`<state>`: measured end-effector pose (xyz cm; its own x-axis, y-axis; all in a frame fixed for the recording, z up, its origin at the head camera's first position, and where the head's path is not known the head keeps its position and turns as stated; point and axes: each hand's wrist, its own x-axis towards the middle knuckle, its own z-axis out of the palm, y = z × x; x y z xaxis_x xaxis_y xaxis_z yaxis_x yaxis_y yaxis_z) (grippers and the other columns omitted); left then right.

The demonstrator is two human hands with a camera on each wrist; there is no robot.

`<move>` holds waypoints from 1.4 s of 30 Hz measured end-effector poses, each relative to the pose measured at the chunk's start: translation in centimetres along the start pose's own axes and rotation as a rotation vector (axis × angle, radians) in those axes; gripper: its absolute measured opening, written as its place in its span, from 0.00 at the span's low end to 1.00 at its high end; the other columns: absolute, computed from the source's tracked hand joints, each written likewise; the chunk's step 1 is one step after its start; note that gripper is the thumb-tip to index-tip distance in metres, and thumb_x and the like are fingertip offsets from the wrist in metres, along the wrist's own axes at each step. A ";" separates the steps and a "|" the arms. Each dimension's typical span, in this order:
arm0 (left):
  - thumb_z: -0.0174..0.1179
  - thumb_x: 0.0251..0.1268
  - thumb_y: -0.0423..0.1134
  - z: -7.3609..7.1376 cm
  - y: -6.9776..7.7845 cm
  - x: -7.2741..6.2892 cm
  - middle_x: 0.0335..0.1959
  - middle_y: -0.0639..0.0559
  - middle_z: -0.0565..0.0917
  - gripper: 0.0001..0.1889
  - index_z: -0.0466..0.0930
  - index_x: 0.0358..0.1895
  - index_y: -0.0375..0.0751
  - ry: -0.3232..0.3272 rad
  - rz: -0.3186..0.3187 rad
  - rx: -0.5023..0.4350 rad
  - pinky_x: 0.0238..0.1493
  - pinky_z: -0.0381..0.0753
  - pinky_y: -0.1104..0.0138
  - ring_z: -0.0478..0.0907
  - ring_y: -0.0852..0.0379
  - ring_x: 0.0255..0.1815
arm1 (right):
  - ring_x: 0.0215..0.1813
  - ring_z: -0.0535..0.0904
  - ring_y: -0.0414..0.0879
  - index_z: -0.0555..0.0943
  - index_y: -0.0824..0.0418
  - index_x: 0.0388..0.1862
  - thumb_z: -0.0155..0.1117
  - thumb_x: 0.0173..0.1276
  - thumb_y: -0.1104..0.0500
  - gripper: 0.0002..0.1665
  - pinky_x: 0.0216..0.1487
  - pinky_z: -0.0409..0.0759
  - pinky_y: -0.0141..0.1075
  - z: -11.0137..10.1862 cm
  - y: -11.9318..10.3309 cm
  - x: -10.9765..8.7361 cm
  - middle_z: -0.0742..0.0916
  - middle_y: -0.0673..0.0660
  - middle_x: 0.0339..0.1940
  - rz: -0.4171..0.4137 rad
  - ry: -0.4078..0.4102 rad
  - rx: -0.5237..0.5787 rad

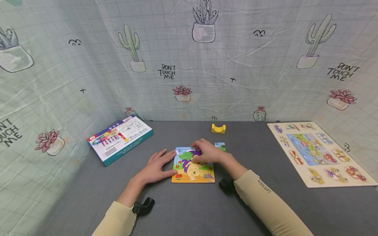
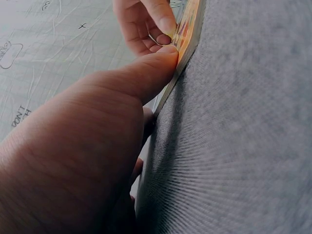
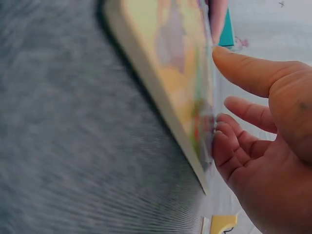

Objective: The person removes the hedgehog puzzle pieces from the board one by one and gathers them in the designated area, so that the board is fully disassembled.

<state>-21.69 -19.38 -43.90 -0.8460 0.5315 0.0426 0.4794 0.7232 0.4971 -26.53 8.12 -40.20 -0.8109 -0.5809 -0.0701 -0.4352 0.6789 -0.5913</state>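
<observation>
A jigsaw puzzle [image 1: 193, 178] with a purple-and-yellow cartoon animal and a green shape lies flat in the middle of the table. Along its left side rests my left hand [image 1: 157, 167], fingers spread, thumb on the lower left edge; the left wrist view shows that thumb [image 2: 161, 58] against the rim. My right hand [image 1: 208, 151] is over the puzzle's upper right part, covering some of the picture. In the right wrist view its thumb [image 3: 248, 70] touches the surface, and the other fingers bend loosely. Partly behind that hand lies a loose blue-and-green puzzle piece [image 1: 220, 145].
A yellow arched block [image 1: 218, 130] stands behind the puzzle. At the back left lies a teal-and-white box [image 1: 121, 139]. On the right is a wooden picture board [image 1: 301, 164] with several inset pieces. A cactus-print cloth [image 1: 224, 98] hangs behind the grey table [image 1: 183, 209].
</observation>
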 end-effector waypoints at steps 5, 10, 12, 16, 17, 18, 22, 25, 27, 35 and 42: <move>0.61 0.68 0.61 -0.1 0.2 0.0 0.78 0.49 0.62 0.42 0.60 0.79 0.44 -0.003 -0.003 -0.005 0.74 0.39 0.39 0.46 0.39 0.80 | 0.56 0.73 0.51 0.77 0.63 0.62 0.73 0.67 0.53 0.29 0.61 0.75 0.47 0.4 -0.1 0.0 0.76 0.57 0.54 0.037 0.005 -0.023; 0.61 0.67 0.61 -0.2 0.2 0.0 0.78 0.49 0.62 0.43 0.61 0.79 0.45 -0.003 -0.033 -0.005 0.75 0.38 0.40 0.46 0.40 0.81 | 0.57 0.73 0.52 0.77 0.63 0.63 0.73 0.68 0.53 0.29 0.61 0.75 0.47 0.4 -0.4 -0.1 0.76 0.59 0.57 0.062 0.012 -0.043; 0.61 0.67 0.62 -0.2 0.3 0.0 0.78 0.49 0.62 0.43 0.61 0.79 0.46 -0.006 -0.044 -0.006 0.75 0.38 0.41 0.46 0.40 0.81 | 0.58 0.73 0.53 0.77 0.64 0.63 0.72 0.68 0.53 0.29 0.61 0.75 0.48 0.5 -0.7 -0.1 0.76 0.60 0.57 0.067 0.015 -0.054; 0.61 0.67 0.62 -0.1 0.2 0.0 0.78 0.49 0.62 0.43 0.61 0.79 0.45 -0.003 -0.037 -0.011 0.75 0.38 0.40 0.46 0.39 0.81 | 0.59 0.72 0.55 0.77 0.65 0.63 0.71 0.69 0.54 0.28 0.61 0.74 0.49 0.5 -0.9 -0.1 0.76 0.62 0.58 0.071 0.016 -0.062; 0.61 0.67 0.61 -0.1 0.2 0.0 0.78 0.49 0.62 0.43 0.61 0.79 0.45 -0.002 -0.033 -0.010 0.75 0.38 0.40 0.46 0.40 0.81 | 0.59 0.72 0.55 0.77 0.66 0.63 0.71 0.69 0.55 0.28 0.61 0.74 0.49 0.5 -1.0 -0.1 0.76 0.62 0.58 0.069 0.017 -0.062; 0.62 0.67 0.61 0.0 0.1 0.0 0.78 0.49 0.62 0.43 0.61 0.79 0.45 -0.001 -0.028 -0.011 0.74 0.38 0.40 0.46 0.40 0.81 | 0.60 0.71 0.56 0.77 0.66 0.63 0.71 0.69 0.55 0.28 0.61 0.74 0.49 0.5 -1.0 -0.1 0.76 0.62 0.59 0.069 0.017 -0.062; 0.62 0.67 0.60 0.0 0.0 0.0 0.78 0.49 0.63 0.42 0.61 0.79 0.44 0.002 -0.005 -0.010 0.74 0.39 0.39 0.46 0.40 0.80 | 0.59 0.71 0.56 0.76 0.66 0.62 0.72 0.69 0.55 0.28 0.60 0.74 0.50 0.7 -0.9 -0.1 0.75 0.63 0.59 0.065 0.022 -0.062; 0.62 0.67 0.60 0.0 0.0 0.0 0.78 0.49 0.63 0.42 0.61 0.79 0.44 0.003 -0.001 -0.011 0.74 0.39 0.39 0.46 0.40 0.80 | 0.59 0.70 0.56 0.76 0.65 0.62 0.72 0.69 0.55 0.28 0.61 0.73 0.49 0.8 -0.7 -0.1 0.74 0.63 0.59 0.069 0.024 -0.063; 0.62 0.67 0.60 0.0 0.0 0.0 0.78 0.50 0.62 0.42 0.61 0.79 0.44 0.001 -0.002 -0.010 0.74 0.39 0.39 0.46 0.40 0.81 | 0.60 0.69 0.56 0.76 0.65 0.62 0.72 0.68 0.55 0.28 0.62 0.72 0.49 0.8 -0.7 -0.1 0.74 0.62 0.59 0.073 0.026 -0.057; 0.61 0.68 0.60 -0.1 0.1 -0.1 0.78 0.49 0.63 0.42 0.61 0.79 0.43 0.001 -0.001 -0.011 0.74 0.39 0.39 0.46 0.39 0.81 | 0.61 0.68 0.56 0.76 0.64 0.63 0.73 0.67 0.55 0.29 0.62 0.71 0.50 0.8 -0.7 -0.1 0.75 0.62 0.60 0.055 0.044 -0.040; 0.61 0.68 0.60 -0.1 0.1 0.0 0.78 0.48 0.62 0.42 0.61 0.79 0.43 0.000 -0.007 -0.006 0.74 0.39 0.39 0.46 0.39 0.80 | 0.60 0.67 0.56 0.76 0.64 0.64 0.75 0.66 0.56 0.31 0.61 0.71 0.51 0.9 -0.5 -0.1 0.74 0.62 0.60 0.032 0.062 -0.029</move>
<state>-21.62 -19.33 -43.75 -0.8494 0.5263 0.0395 0.4721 0.7241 0.5029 -25.88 7.50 -40.62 -0.8469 -0.5304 -0.0380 -0.4191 0.7097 -0.5662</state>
